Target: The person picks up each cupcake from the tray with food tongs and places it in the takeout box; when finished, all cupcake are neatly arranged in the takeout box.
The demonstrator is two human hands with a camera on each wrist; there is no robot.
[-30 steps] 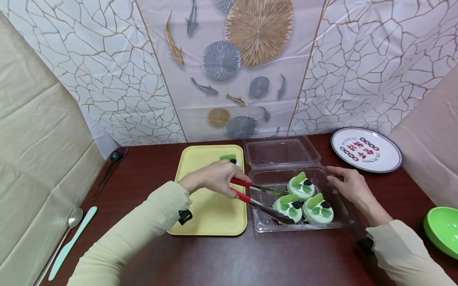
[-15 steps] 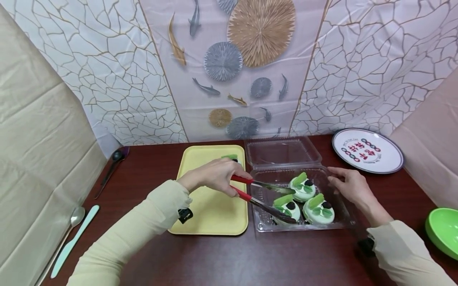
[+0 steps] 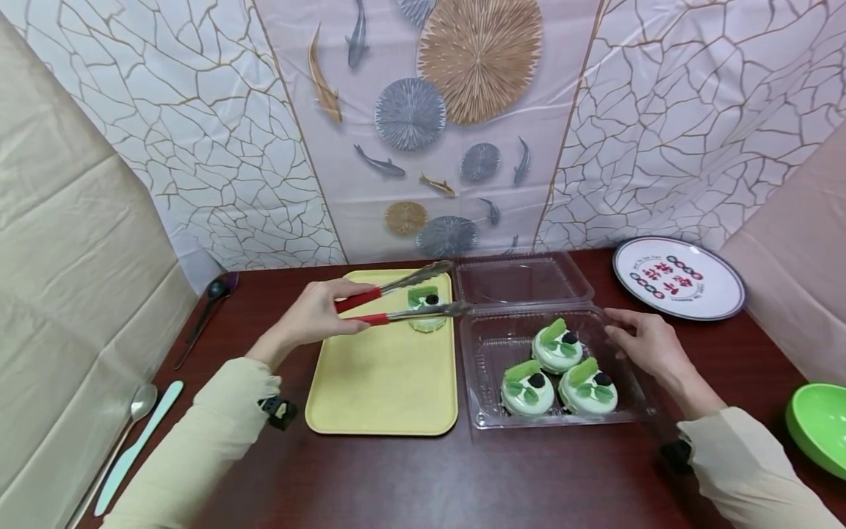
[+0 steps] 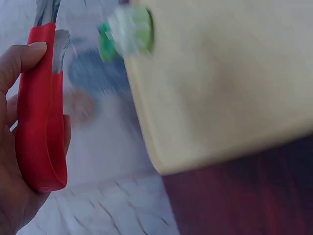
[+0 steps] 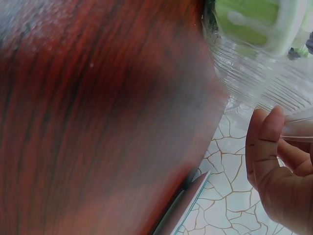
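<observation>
My left hand [image 3: 311, 312] grips a pair of red-handled tongs [image 3: 360, 300] above the yellow tray [image 3: 380, 382]. The tong arms are spread, with nothing held between their tips. Behind and below them, a small cake [image 3: 423, 323] with green topping and a dark berry sits at the tray's far right, partly covered by one tong arm. My right hand [image 3: 651, 345] pinches the right rim of a clear plastic container [image 3: 479, 367], fingertips on the edge in the right wrist view. Inside are three similar cakes [image 3: 527, 393], and its lid [image 3: 522, 283] lies folded back.
A white plate [image 3: 677, 279] with red lettering stands at the back right. The green bowl [image 3: 822, 426] is at the right edge. On the left lie a dark spoon [image 3: 210, 301], a long metal spoon [image 3: 141, 404] and a pale green knife [image 3: 139, 444]. A patterned cloth hangs behind.
The left hand and tongs have lifted away from the front-left cake in the container and swung left and back over the tray. That cake stays in the container. The right hand has kept its place.
</observation>
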